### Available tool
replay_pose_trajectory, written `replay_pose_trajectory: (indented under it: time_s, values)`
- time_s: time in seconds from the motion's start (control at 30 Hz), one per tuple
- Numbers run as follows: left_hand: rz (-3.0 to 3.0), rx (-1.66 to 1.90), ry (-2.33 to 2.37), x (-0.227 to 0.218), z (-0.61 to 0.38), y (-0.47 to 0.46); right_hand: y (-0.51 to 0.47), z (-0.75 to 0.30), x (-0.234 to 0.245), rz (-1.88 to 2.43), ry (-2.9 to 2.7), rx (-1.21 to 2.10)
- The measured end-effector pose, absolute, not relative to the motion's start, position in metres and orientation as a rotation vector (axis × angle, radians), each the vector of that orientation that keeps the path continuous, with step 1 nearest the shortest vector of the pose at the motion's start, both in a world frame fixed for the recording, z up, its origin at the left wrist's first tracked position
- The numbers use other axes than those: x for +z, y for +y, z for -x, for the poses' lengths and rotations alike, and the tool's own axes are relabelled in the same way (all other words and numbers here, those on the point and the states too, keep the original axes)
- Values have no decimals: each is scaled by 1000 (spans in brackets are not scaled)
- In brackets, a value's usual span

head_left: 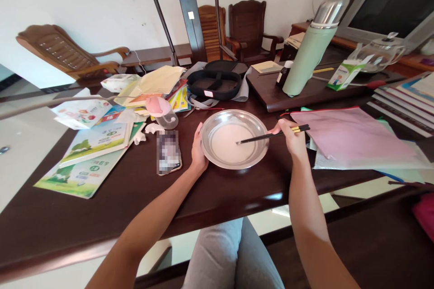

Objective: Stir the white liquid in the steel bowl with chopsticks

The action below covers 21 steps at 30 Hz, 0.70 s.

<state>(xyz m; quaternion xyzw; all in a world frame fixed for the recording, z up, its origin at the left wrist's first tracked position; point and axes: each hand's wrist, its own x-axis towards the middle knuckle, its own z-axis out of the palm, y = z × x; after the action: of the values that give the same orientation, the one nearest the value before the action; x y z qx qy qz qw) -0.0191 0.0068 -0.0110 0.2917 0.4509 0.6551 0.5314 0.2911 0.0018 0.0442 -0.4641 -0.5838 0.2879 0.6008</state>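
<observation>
A shiny metal bowl [261, 153] stands on the dark wooden table, with a smooth whitish liquid [227, 149] in its bottom. Against the bowl's left side rests my left hand [199, 151], its fingers around the outer wall and partly hidden behind it. My right hand [288, 133] grips a pair of black chopsticks [262, 137] with gold bands near the upper end. They slant down to the left over the bowl's rim, and their tips touch the liquid near its middle.
Left of the bowl lie a phone [169, 153], crumpled tissues [155, 128], booklets [81, 162] and a pink-lidded cup [162, 113]. Behind it is a black case [213, 86]. A pink zip folder [356, 137] lies right; a tall green thermos [310, 54] stands on a raised board.
</observation>
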Motion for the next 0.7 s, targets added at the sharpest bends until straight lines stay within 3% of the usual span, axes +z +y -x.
replay_pose_trajectory:
  time_s: [0.13, 0.37, 0.57, 0.7]
  values:
    - [-692, 1573, 1081, -11, 19, 6, -1, -283, 47, 1026, -1543, 794]
    - [-694, 1571, 1076, -11, 19, 6, 4, -288, 42, 1096, -1414, 585]
    - [-643, 1569, 1105, -7, 18, 5, -1, -284, 47, 1027, -1508, 774]
    - [-658, 1575, 1105, -6, 17, 6, 1, -279, 45, 1055, -1567, 704]
